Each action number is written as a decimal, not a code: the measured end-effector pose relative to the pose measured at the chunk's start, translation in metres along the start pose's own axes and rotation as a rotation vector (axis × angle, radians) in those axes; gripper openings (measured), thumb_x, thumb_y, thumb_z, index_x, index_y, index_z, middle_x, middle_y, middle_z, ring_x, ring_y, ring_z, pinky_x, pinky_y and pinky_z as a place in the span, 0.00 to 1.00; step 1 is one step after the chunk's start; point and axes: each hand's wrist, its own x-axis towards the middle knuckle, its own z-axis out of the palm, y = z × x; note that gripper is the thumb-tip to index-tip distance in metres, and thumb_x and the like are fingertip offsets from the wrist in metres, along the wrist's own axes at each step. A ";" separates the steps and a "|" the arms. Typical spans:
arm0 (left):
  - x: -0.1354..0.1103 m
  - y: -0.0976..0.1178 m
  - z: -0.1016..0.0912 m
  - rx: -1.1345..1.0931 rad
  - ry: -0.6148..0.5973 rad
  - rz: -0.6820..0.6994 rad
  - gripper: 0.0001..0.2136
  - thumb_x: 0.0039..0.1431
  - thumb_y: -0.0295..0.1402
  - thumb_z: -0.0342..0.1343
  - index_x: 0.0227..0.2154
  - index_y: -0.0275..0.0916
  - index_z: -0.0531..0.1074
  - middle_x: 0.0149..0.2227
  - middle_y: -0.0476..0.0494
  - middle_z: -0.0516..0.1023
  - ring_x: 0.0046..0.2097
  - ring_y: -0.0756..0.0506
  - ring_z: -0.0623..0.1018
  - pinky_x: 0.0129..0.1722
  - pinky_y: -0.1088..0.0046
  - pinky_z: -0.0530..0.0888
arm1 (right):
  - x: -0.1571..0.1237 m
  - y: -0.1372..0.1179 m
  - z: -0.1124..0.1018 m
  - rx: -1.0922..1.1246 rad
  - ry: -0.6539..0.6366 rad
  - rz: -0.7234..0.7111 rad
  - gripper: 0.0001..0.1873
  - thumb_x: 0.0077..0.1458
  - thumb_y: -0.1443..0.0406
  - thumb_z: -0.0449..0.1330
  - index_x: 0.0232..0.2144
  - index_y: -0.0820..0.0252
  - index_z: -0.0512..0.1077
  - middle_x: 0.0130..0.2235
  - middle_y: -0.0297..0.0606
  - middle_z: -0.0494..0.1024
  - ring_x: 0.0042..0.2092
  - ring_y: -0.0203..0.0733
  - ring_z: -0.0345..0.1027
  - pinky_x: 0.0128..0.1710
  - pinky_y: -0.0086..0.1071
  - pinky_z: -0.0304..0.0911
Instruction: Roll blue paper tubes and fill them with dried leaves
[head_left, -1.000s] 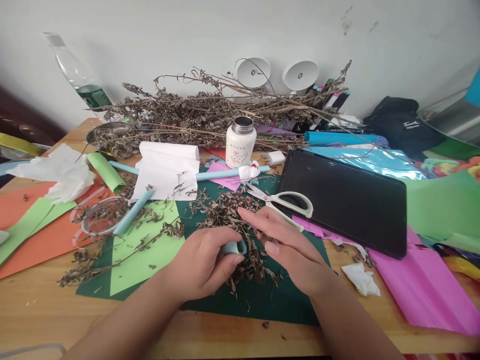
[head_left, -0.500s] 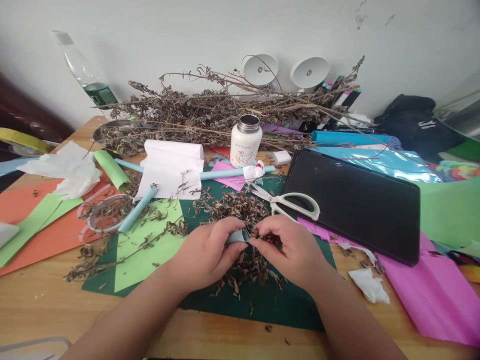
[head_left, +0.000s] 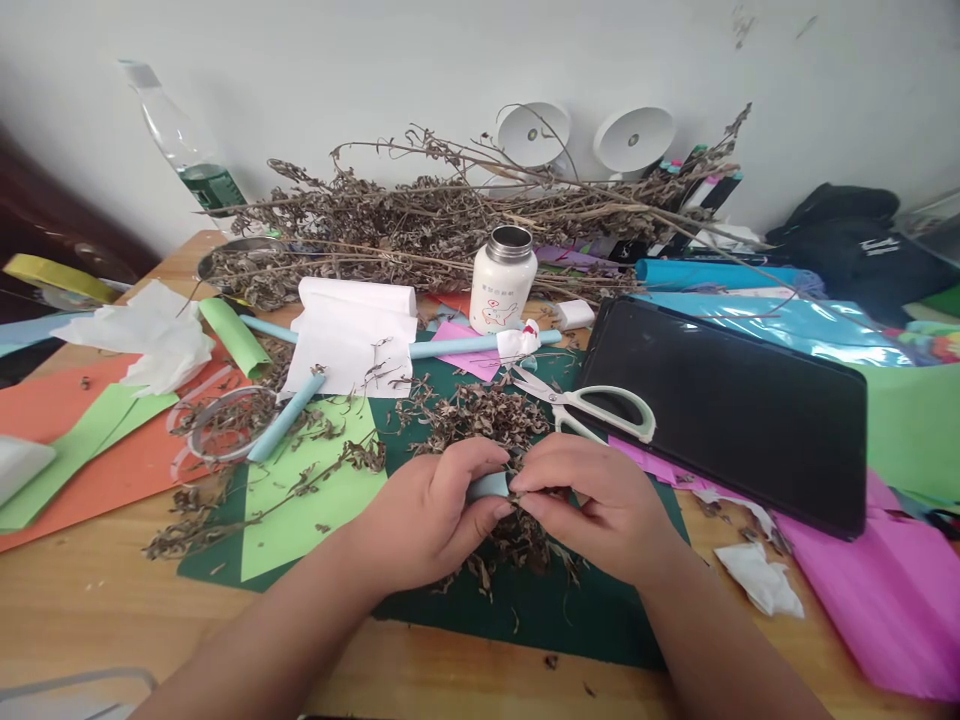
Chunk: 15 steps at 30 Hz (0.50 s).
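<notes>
My left hand (head_left: 435, 515) is closed around a light blue paper tube (head_left: 489, 486), its end turned toward my right hand. Fingers pinched, my right hand (head_left: 592, 500) is at the tube's mouth with some dried leaves, partly hidden by the fingers. Under and behind both hands lies a heap of dried leaves (head_left: 495, 415) on a dark green cutting mat (head_left: 540, 625). Scissors (head_left: 585, 405) with pale handles lie half open just beyond my right hand. Another light blue paper tube (head_left: 287, 418) rests on the light green paper (head_left: 300, 535) to the left.
A white bottle (head_left: 501, 285) stands uncapped behind the leaves. Dried branches (head_left: 420, 225) stretch along the wall. A black tablet (head_left: 727, 410) and pink paper (head_left: 870, 600) lie on the right. Orange paper (head_left: 90, 460), a tape roll (head_left: 232, 425) and crumpled tissue (head_left: 150, 340) are at left.
My right fingertips have come up against the tube's end, covering its opening, which showed before. The whole view has shifted slightly, so things sit a little further right.
</notes>
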 end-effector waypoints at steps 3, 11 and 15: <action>0.000 0.002 -0.001 0.026 -0.004 0.009 0.10 0.57 0.33 0.42 0.42 0.38 0.53 0.34 0.42 0.71 0.31 0.48 0.74 0.28 0.73 0.71 | 0.000 0.000 0.000 0.000 0.026 0.034 0.07 0.47 0.74 0.53 0.27 0.58 0.67 0.24 0.32 0.69 0.26 0.33 0.62 0.23 0.26 0.58; 0.003 0.002 -0.003 0.093 -0.044 0.043 0.07 0.57 0.31 0.42 0.38 0.39 0.56 0.30 0.46 0.73 0.28 0.48 0.73 0.26 0.75 0.69 | 0.001 0.001 0.000 -0.216 -0.004 -0.058 0.06 0.48 0.73 0.53 0.26 0.60 0.68 0.25 0.35 0.70 0.29 0.33 0.62 0.27 0.26 0.60; 0.004 0.000 -0.005 0.064 -0.007 0.047 0.05 0.58 0.30 0.41 0.36 0.39 0.58 0.30 0.47 0.73 0.29 0.49 0.74 0.27 0.75 0.69 | -0.001 0.000 -0.002 -0.214 -0.017 -0.112 0.09 0.50 0.73 0.51 0.33 0.61 0.69 0.30 0.39 0.71 0.32 0.35 0.63 0.31 0.27 0.62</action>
